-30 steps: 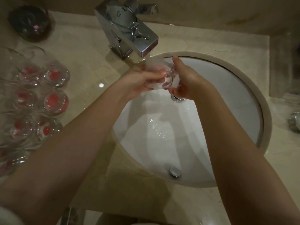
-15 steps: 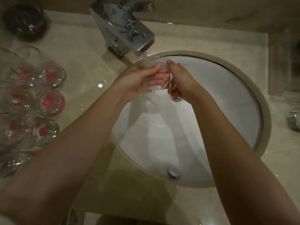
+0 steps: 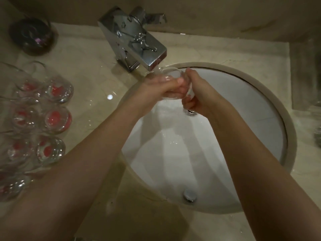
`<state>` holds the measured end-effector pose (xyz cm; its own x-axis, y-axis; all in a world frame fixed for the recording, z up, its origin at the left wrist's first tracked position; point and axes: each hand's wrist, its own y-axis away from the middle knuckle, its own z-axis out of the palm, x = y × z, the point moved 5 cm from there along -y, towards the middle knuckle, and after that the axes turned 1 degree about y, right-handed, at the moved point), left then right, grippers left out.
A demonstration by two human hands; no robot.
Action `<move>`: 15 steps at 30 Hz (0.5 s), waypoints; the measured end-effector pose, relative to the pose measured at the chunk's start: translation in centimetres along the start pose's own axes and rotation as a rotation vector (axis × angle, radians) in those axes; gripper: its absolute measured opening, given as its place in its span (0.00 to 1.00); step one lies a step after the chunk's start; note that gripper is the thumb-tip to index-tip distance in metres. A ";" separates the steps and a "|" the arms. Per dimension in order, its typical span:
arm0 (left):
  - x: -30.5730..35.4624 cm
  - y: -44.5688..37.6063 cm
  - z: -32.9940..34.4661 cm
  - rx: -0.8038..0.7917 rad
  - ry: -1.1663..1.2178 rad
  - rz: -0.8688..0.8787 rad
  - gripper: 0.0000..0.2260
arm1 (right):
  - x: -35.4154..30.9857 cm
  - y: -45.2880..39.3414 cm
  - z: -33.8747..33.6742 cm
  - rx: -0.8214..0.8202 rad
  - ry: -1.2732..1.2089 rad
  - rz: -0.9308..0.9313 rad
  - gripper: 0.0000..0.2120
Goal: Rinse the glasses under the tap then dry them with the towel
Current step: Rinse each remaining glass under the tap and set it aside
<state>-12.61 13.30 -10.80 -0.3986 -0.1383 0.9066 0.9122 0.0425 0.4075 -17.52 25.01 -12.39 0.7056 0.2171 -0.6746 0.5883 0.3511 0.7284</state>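
The room is dim and warm-toned, a yellowish cast over the whole countertop [image 3: 83, 70]. The white sink [image 3: 243, 119] is the brightest patch, and both forearms throw soft, doubled shadows across its bowl. The chrome tap [image 3: 137, 42] catches hard glints, and one small round highlight sits on the wet stone beside the basin. The glass [image 3: 171, 79] under the running water is smeared by motion, its outline hard to follow. The glasses on the left [image 3: 40, 122] go soft and stretched toward the edge, where the wide lens bends lines. The corners fall off into murky dark.
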 end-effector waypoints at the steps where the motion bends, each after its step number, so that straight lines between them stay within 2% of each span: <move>1: -0.1 -0.1 -0.2 0.025 0.012 -0.047 0.11 | -0.3 0.0 0.3 0.028 0.064 -0.123 0.14; 4: -0.3 -0.1 -0.7 0.047 0.023 -0.193 0.12 | 0.1 0.3 1.0 0.068 0.201 -0.382 0.08; 6: -0.5 0.2 -0.9 0.061 0.066 -0.192 0.09 | 0.9 0.2 1.2 0.045 0.206 -0.375 0.05; 7: -0.6 0.4 -0.9 0.065 0.070 -0.148 0.08 | 1.1 0.0 1.2 0.045 0.184 -0.311 0.06; 10: -0.6 1.6 -0.4 0.098 -0.053 0.020 0.10 | 1.2 -0.5 0.7 0.012 0.009 0.062 0.23; 12: -0.2 1.7 0.1 0.109 -0.119 0.061 0.11 | 0.8 -0.4 0.5 -0.026 0.026 0.215 0.22; 15: 0.5 1.1 -0.2 0.070 -0.117 0.061 0.09 | 0.0 -0.3 0.9 -0.008 0.032 0.178 0.16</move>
<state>-11.74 13.06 -9.92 -0.3545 -0.0170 0.9349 0.9279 0.1173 0.3540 -17.32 24.04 -12.55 0.7852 0.3054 -0.5387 0.4521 0.3119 0.8357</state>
